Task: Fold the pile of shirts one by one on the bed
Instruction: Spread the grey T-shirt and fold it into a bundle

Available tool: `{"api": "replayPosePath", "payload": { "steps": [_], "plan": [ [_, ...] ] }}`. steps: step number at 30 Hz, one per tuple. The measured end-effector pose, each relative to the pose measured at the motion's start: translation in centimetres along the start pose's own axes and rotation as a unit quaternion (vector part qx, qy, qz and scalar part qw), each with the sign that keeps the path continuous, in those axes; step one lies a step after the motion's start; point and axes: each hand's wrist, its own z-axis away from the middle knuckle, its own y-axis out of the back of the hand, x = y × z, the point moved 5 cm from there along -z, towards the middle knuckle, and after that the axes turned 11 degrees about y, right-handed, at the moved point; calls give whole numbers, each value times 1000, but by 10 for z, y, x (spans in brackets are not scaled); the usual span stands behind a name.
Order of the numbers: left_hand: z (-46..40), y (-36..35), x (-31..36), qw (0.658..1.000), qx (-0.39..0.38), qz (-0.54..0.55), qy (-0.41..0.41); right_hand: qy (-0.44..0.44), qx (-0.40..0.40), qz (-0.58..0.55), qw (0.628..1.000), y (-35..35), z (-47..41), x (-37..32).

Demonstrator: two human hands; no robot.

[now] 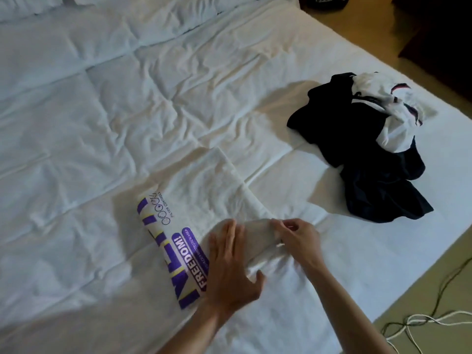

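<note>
A white shirt (204, 200) with purple "FREEDOM!" print lies spread on the white bed (102, 111), its left side folded over. My left hand (229, 267) lies flat on the shirt near the print, fingers straight. My right hand (296, 238) pinches a fold of the white fabric just to the right of it. At the right of the bed sits a pile (365, 149) of dark navy shirts with a white one (388, 113) crumpled on top.
The bed's right edge runs diagonally; beyond it is tan floor with white and dark cables (421, 320) at lower right. Pillows (38, 3) lie at the top left. A dark object (324, 1) sits on the floor at the top.
</note>
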Motion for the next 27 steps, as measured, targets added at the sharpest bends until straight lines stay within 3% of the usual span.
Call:
{"api": "replayPosePath", "payload": {
  "steps": [4, 8, 10, 12, 14, 16, 18, 20, 22, 24, 27],
  "plan": [
    [3, -18, 7, 997, 1, -53, 55, 31, -125, 87, 988, 4, -21, -7],
    [-8, -25, 21, 993, -4, -94, 76, -83, -219, -18, 972, 4, -7, -3],
    [-6, -25, 25, 993, 6, -95, 76, -117, -293, 31, 948, 12, 1, -9],
    [1, -25, 26, 995, 19, -70, 66, -55, -289, 140, 946, 22, -19, -18],
    [4, -21, 25, 997, 35, -32, 60, 120, -168, 291, 934, 29, -57, -45],
    [3, -22, 22, 997, 38, -1, 63, 305, -113, 386, 863, 13, -76, -79],
    [1, -24, 20, 996, 36, 39, 72, 447, -142, 456, 756, -19, -84, -97],
    [0, -16, 20, 990, 40, 106, 85, 540, -168, 537, 626, -50, -87, -106],
    [0, 1, 20, 969, 22, 208, 129, 582, -200, 572, 542, -71, -93, -102],
    [-1, 22, 14, 923, -13, 332, 195, 590, -218, 565, 534, -80, -102, -96],
    [0, 57, 9, 873, -42, 436, 212, 619, -206, 510, 561, -78, -108, -101]
  ]
}}
